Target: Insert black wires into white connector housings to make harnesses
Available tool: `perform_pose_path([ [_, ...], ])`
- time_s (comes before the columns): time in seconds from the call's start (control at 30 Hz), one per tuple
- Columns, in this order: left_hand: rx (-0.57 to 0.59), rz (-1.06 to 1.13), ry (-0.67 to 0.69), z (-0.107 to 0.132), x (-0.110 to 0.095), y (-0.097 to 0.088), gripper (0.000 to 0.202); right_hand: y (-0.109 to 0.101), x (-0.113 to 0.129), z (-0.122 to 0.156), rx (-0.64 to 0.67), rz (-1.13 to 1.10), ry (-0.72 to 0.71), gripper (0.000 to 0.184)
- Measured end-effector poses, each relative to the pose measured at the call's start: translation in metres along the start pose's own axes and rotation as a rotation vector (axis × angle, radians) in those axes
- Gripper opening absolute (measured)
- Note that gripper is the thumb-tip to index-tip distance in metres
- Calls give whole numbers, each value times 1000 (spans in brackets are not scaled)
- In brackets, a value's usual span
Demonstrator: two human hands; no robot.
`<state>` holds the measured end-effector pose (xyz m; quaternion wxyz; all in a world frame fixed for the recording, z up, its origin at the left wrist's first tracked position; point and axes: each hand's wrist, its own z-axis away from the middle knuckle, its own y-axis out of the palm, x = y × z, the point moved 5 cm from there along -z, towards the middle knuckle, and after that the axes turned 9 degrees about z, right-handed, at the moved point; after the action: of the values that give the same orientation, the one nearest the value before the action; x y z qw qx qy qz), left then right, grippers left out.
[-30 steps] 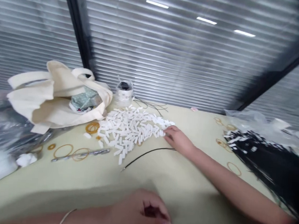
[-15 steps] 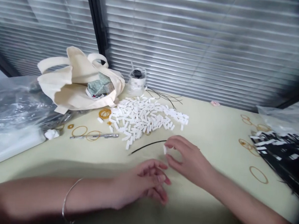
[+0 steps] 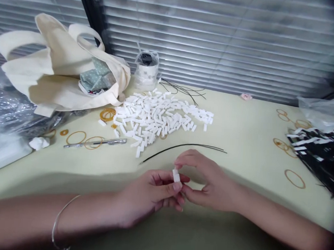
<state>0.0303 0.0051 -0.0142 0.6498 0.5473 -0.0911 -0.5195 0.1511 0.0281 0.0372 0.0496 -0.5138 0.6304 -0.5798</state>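
Observation:
A small white plastic piece [image 3: 176,175] is between both hands in the middle of the view. My left hand [image 3: 153,190] pinches it between thumb and fingers. At its upper end rests the index fingertip of my right hand [image 3: 208,181], whose thumb is by the lower end, close to my left fingertips. Just beyond the hands a thin black cord [image 3: 165,149] with a metal-looking tip lies curved on the table. Farther off is a heap of similar white pieces [image 3: 156,114].
A cream tote bag [image 3: 55,90] stands at the left beside clear plastic wrapping [image 3: 8,106]. A pen [image 3: 111,141] and rubber bands [image 3: 107,114] lie near the heap. At the back stands a plastic-wrapped roll [image 3: 146,68]. Black strips with white pieces [image 3: 325,155] are piled at right.
My right hand has brought the white piece down to my left hand, which now grips it too. The camera view has shifted, and more of the black cord shows.

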Motion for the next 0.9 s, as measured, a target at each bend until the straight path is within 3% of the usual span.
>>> perform_pose_path([
  [0.2,4,-20,8,1,0,2,22,-9,-3,-3,23,-21,-81,39],
  [0.33,28,-77,-10,1,2,3,25,-12,-22,-34,-97,119,35,25],
  [0.43,35,-99,-27,2,4,3,27,17,-26,-65,29,131,3,13],
  [0.53,38,-119,-56,3,6,3,29,46,-26,-78,144,116,-32,3],
  [0.63,58,-151,-61,3,3,6,23,47,-31,-66,113,126,62,12],
  [0.9,-12,-218,-2,4,-5,2,10,0,-26,24,-117,46,355,8],
])
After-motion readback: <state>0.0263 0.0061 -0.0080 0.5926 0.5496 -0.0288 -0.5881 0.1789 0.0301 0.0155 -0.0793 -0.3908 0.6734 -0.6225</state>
